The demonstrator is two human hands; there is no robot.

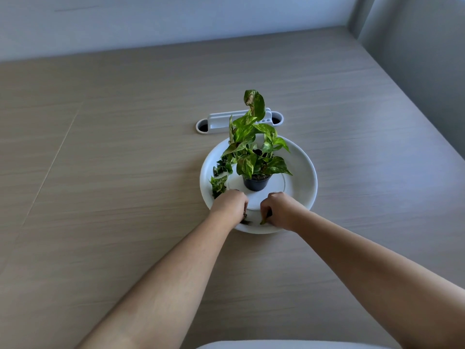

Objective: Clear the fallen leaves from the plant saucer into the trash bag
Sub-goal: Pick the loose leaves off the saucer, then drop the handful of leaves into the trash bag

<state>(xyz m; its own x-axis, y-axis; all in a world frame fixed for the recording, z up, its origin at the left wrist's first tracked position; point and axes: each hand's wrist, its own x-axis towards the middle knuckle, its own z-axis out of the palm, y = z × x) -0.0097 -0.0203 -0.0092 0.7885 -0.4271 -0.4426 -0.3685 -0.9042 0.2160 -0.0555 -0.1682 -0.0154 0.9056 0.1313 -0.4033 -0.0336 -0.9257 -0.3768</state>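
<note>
We see one white saucer on the worktop, and both our hands are down on its near rim. Our left hand is knuckles up with the fingers curled under, its grip closed on a dark scrap of leaf that shows just below the fingers. Our right hand mirrors it, fingers curled inward and pinching a yellowish leaf against the saucer's near edge. The two hands sit close together, not touching, with both bare forearms reaching in from the bottom of the view.

Fallen leaves still lie along the saucer's left side in two clumps: a darker one farther back and a green one just beside our left hand. We cannot count the single leaves in them.

One small black pot stands upright on the raised middle of the saucer, holding one green and yellow plant.

Behind the saucer, one white cable port is set into the worktop, with a dark opening at each end. A pale edge shows at the bottom of the view.
</note>
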